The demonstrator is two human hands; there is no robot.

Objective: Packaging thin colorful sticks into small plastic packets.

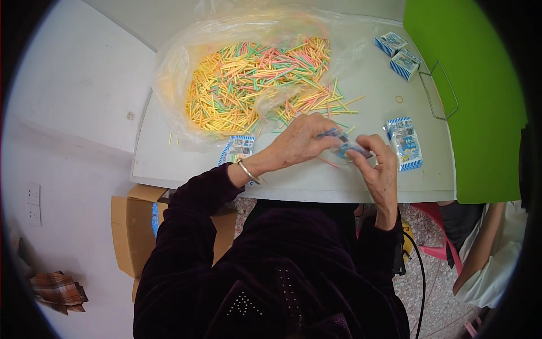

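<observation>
Both hands hold a small blue-and-white packet point(341, 148) over the table's front part; it is blurred. My left hand point(302, 138), with a silver bangle at the wrist, pinches its left end. On the other end, my right hand point(379, 166) closes thumb and fingers. Beyond them lies a large clear plastic bag point(169, 85), spread open around a heap of thin yellow, pink and green sticks point(254, 79). Some sticks have spilled toward my hands. Under my left forearm, partly covered, is another blue-and-white packet point(240, 147). Further packets point(405, 148) lie right of my right hand.
Two small packets point(404, 64) lie at the table's far right, near a rubber band point(399, 99) and a bent wire frame point(439, 93). A green panel point(480, 113) borders the table. Cardboard boxes point(132, 226) stand below left. Another person's arm point(480, 243) shows at right.
</observation>
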